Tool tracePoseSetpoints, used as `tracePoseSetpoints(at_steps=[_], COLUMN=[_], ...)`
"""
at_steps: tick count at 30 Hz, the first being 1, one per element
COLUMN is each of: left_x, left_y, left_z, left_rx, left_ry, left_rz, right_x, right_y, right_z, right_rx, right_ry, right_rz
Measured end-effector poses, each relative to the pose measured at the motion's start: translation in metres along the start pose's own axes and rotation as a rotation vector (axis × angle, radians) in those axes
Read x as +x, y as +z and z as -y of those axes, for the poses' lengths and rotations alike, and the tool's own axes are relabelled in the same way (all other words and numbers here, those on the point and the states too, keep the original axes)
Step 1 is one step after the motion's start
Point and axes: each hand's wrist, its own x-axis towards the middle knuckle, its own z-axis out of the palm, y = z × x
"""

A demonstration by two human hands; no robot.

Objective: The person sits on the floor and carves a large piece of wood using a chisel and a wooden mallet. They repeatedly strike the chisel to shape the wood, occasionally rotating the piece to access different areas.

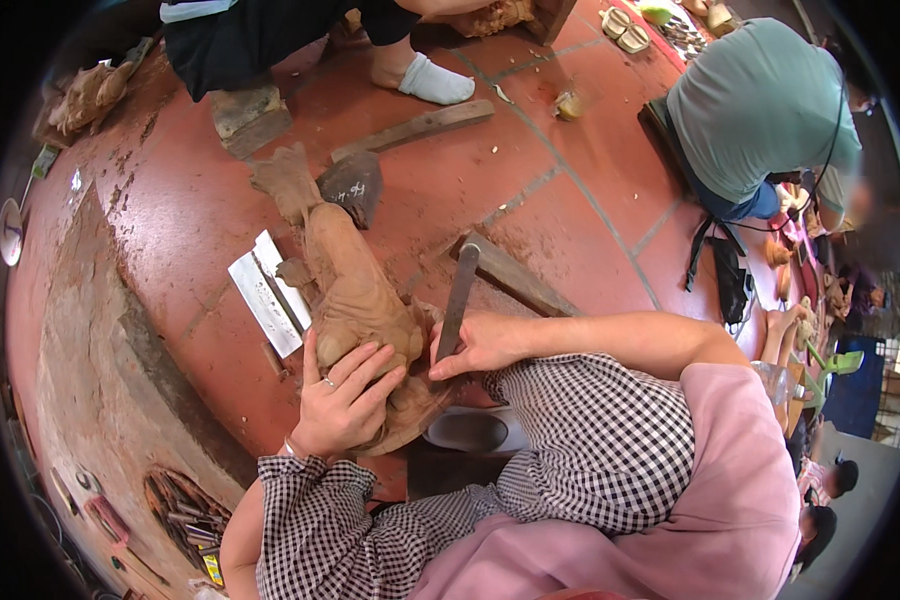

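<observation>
A brown wood carving [345, 250] with rounded, folded shapes lies lengthwise in front of me, its near end by my lap. My left hand [345, 400] is curved over the near part of the carving, gripping it with fingers apart. Beside it, my right hand [480, 343] is closed on a flat dark metal bar with a rounded end, perhaps a file [458, 300], pointing up and away. The lower end of the bar is hidden by my fingers. A white sheet [255, 295] with a dark strip across it lies left of the carving.
A large wood slab [110, 350] takes up the left, with chisels [185, 510] in its hollow. Wood blocks [250, 120] and a beam [520, 275] lie on the red tiles [590, 200]. One person's socked foot [435, 80] is ahead; another person [760, 110] sits far right.
</observation>
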Motion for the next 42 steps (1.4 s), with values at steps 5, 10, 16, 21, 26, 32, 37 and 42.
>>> tracePoseSetpoints(at_steps=[5,10,16,21,26,32,37,42], left_x=[-0.001,0.0,-0.002,-0.003,-0.003,-0.001,-0.002,-0.002], left_y=[0.0,0.0,-0.001,0.001,0.0,0.0,-0.001,0.0], left_z=[0.0,-0.001,0.0,0.001,0.001,0.0,-0.001,-0.001], left_rx=[0.002,-0.011,-0.012,-0.012,-0.011,-0.014,-0.009,-0.022], left_ry=[-0.004,-0.007,0.0,0.014,0.011,0.011,-0.003,-0.017], left_rz=[0.0,-0.006,-0.007,-0.002,-0.001,-0.004,-0.024,-0.04], right_x=[-0.002,-0.002,-0.004,0.0,-0.003,0.007,-0.003,0.004], right_y=[-0.004,-0.006,-0.003,-0.005,0.001,-0.004,-0.003,-0.006], right_z=[0.008,0.007,0.006,0.005,0.001,-0.008,0.011,-0.001], right_rx=[0.003,0.039,0.012,-0.009,0.098,0.143,0.048,0.096], right_ry=[0.037,0.082,0.04,0.067,0.052,0.125,0.04,0.063], right_rz=[-0.072,0.029,0.007,-0.074,-0.037,-0.063,0.021,-0.047])
